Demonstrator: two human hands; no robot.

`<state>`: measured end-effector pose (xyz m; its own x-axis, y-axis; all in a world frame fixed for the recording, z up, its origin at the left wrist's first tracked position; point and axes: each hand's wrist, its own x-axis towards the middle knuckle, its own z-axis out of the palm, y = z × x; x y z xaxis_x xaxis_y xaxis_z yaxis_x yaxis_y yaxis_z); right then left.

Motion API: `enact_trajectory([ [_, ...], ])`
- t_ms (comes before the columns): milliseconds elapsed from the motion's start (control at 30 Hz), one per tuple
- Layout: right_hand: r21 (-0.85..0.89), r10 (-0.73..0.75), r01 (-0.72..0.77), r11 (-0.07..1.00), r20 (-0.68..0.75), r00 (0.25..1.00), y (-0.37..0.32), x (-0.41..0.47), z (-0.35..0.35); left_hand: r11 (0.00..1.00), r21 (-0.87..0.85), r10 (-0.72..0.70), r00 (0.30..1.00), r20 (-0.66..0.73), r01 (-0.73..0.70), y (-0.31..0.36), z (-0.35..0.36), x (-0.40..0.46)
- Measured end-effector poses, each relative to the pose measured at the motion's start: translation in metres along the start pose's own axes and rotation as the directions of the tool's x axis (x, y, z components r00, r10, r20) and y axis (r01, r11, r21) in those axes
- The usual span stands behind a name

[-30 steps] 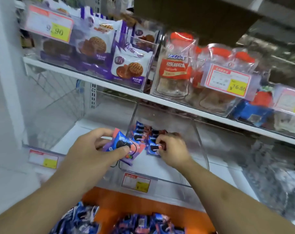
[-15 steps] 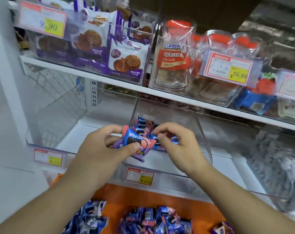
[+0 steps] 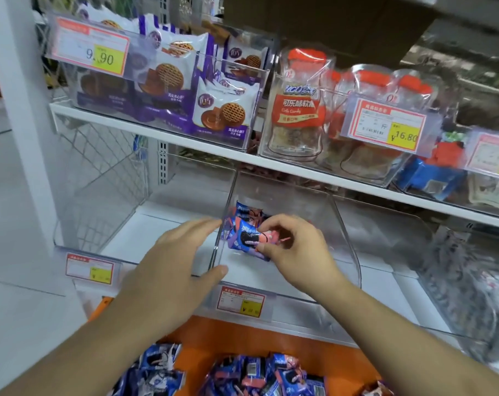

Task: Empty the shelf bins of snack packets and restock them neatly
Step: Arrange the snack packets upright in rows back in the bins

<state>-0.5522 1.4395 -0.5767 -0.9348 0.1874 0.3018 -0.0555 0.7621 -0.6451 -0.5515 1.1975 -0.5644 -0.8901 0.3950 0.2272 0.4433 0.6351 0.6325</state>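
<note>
The right hand (image 3: pixel 297 252) reaches into the clear bin (image 3: pixel 342 224), its fingers (image 3: pixel 274 224) and thumb curled round a blue and pink snack packet (image 3: pixel 248 238), pinching it just above the bin's floor. Behind that packet, farther from the fingers toward the bin's back, a few more packets of the same kind (image 3: pixel 244 210) lie bunched together.

The left hand (image 3: pixel 174 264) hangs just left of the bin, flat and relaxed, fingers straight and holding nothing; its thumb tip sits at the bin's front left corner (whether it actually touches the plastic cannot be told).

Below the thumb, on the bin's front lip, is a red and yellow price tag (image 3: pixel 240 302). Another such tag (image 3: pixel 89 268) is farther left of the left hand, on the front of a neighbouring clear bin (image 3: pixel 80 212).

Nearer the person, below both wrists, a heap of the blue snack packets (image 3: pixel 251 372) rests on an orange surface (image 3: pixel 214 335).

Above the hands runs a white shelf (image 3: pixel 271 164). Up and left of the fingers it carries a bin of purple biscuit packs (image 3: pixel 222 115) with a 9.90 tag (image 3: pixel 92 51); up and right, clear bags with red tops (image 3: pixel 299 104) and a 16.80 tag (image 3: pixel 385 124).
</note>
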Motion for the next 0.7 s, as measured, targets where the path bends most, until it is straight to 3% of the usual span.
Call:
enact_trajectory([
  [100,-0.111,-0.039,0.044,0.993,0.052,0.998,0.018,0.023,0.021,0.999,0.048,0.017,0.996,0.083,-0.021,-0.015,0.009,0.002],
  [233,-0.212,-0.087,0.118,0.970,0.150,0.985,0.032,0.049,0.047,0.999,0.018,0.049,0.997,0.051,-0.050,-0.025,0.016,0.005],
  [433,-0.408,-0.206,0.241,0.881,0.128,0.970,0.052,0.065,0.060,0.995,0.020,0.094,0.995,0.026,-0.095,-0.036,0.024,0.008],
  [700,-0.449,-0.208,0.253,0.857,0.146,0.967,0.051,0.065,0.061,0.994,0.010,0.107,0.994,0.011,-0.107,-0.037,0.025,0.006],
])
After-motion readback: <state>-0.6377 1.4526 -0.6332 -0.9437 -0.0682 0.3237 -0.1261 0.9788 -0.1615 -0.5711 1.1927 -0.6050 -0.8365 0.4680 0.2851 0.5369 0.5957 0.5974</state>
